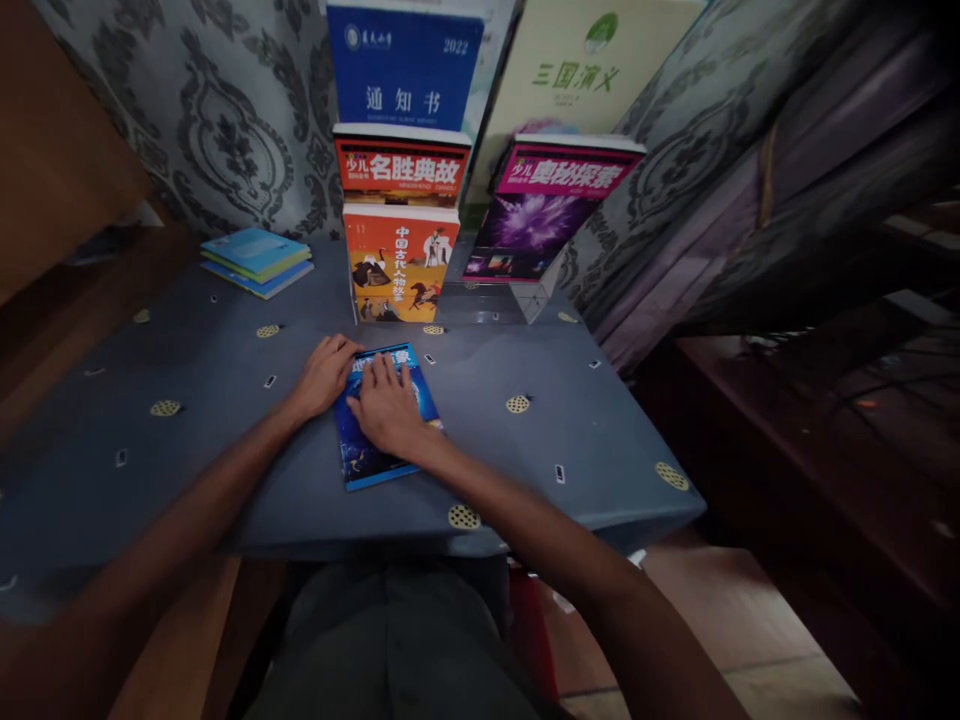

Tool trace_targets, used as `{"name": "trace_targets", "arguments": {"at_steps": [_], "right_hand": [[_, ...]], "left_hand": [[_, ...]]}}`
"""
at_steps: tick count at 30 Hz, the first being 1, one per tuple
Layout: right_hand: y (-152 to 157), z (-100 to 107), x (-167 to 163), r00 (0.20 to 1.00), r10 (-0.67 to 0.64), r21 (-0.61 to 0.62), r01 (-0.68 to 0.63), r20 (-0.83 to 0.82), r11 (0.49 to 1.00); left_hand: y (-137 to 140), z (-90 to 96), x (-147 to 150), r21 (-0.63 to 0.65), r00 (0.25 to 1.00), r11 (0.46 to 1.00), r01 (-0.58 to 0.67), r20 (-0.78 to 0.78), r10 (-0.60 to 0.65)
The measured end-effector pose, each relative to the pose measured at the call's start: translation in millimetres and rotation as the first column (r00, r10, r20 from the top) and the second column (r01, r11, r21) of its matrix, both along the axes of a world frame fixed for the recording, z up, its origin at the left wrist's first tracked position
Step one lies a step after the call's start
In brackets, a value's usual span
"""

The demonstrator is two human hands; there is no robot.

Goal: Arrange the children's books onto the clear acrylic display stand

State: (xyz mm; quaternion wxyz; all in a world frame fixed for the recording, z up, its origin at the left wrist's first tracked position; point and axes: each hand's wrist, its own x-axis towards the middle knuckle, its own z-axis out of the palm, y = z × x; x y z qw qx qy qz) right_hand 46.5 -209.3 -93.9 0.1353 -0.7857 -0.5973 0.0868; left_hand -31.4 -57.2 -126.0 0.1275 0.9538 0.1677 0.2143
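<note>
A blue book (375,455) with Chinese lettering across its top lies flat on the cloth-covered table, turned slightly. Palm down, my right hand (390,408) rests on its cover with the fingers spread and covers part of the title and picture. At the book's upper left corner is my left hand (326,375), its fingers stretched toward the edge and touching or nearly touching it. No grip on the book shows in either hand.
Behind stands a clear rack (534,295) with an orange book (401,265), a red book (401,170), a purple book (551,205), a blue notice booklet (405,65) and a pale green book (585,70). Thin booklets (255,252) are stacked at left on the dark tablecloth (495,440).
</note>
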Motion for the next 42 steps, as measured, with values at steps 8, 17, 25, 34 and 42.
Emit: {"name": "trace_targets", "arguments": {"at_steps": [8, 17, 25, 34, 42], "right_hand": [[-33.7, -7.9, -42.4, 0.997, 0.077, 0.127, -0.08, 0.026, 0.989], [-77.6, -21.0, 10.5, 0.999, 0.034, 0.151, -0.034, 0.006, 0.988], [-85.2, -26.5, 40.1, 0.997, 0.042, 0.141, -0.032, -0.065, 0.99], [-19.1, -6.0, 43.1, 0.983, 0.185, 0.188, -0.181, -0.003, 0.965], [62.6, -5.5, 33.7, 0.965, 0.249, 0.146, -0.259, 0.088, 0.955]], "left_hand": [[-0.2, -0.9, -2.7, 0.089, 0.999, 0.995, 0.04, -0.017, -0.039], [-10.3, 6.4, -3.6, 0.13, 0.994, 0.991, -0.03, -0.1, 0.043], [-39.7, 23.0, -12.7, 0.237, 0.911, 0.912, -0.335, -0.165, 0.378], [-70.7, -3.8, -47.2, 0.167, 0.936, 0.929, -0.331, -0.071, 0.346], [-74.3, 0.2, -45.7, 0.246, 0.935, 0.917, -0.315, -0.088, 0.344]]}}
